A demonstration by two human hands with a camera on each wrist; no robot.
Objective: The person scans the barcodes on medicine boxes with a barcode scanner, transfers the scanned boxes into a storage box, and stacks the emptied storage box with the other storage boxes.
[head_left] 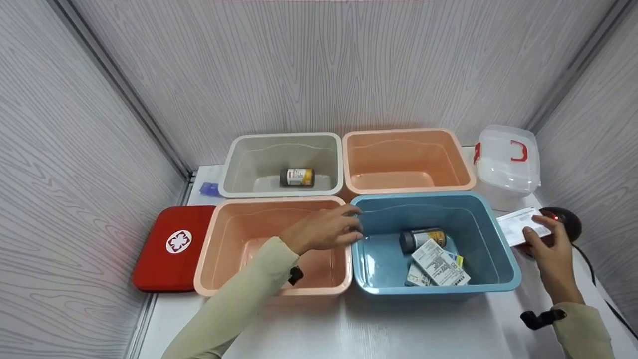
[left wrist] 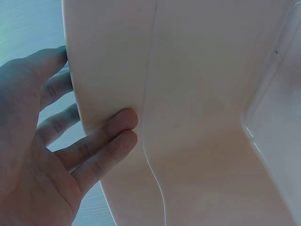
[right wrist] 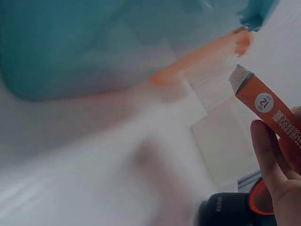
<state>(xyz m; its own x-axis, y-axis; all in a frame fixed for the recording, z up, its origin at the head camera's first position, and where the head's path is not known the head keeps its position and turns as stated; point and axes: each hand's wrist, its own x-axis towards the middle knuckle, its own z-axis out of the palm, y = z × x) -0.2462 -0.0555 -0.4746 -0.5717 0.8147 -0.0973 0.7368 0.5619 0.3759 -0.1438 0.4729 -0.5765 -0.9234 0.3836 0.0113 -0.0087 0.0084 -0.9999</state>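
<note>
At the right, my right hand pinches a small medicine box between thumb and fingers. Its pale printed face shows in the head view; the right wrist view shows an orange side with a round white "12" mark. Behind that hand stands a black barcode scanner with a red glow. My left hand, fingers loosely bent and holding nothing, is over the side where the front peach bin meets the blue bin. In the left wrist view, its fingertips overlap the peach wall.
The blue bin contains a dark bottle and several medicine boxes. Behind are a grey bin with one bottle and another peach bin. A red first-aid case lies left; a clear lidded box stands back right.
</note>
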